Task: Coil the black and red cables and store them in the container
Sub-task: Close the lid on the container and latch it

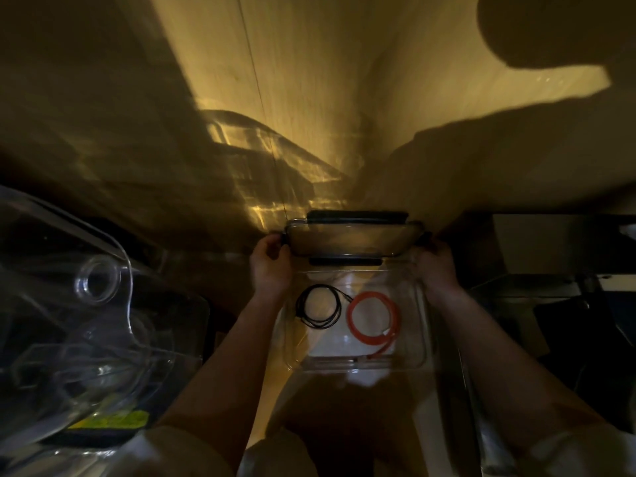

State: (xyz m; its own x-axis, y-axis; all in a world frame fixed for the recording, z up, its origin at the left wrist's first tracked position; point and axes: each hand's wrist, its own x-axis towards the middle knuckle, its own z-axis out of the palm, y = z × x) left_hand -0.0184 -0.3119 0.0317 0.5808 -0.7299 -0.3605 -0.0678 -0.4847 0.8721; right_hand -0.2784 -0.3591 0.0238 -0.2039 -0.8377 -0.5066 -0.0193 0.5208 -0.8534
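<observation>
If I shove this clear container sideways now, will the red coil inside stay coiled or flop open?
The red cable is a loose ring on the container floor with one end trailing free, apparently untied, so it looks floppy and would probably loosen. It lies beside the black cable, perhaps tangling with it. The bare clear floor looks smooth, so both would likely slide.

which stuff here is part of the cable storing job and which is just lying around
Part of the job:
- black cable, coiled in the container
- red cable, coiled beside it
- clear container
- lid, held at its ends by the left hand and right hand

Just lying about:
- clear plastic items on the left
- dark objects on the right
</observation>
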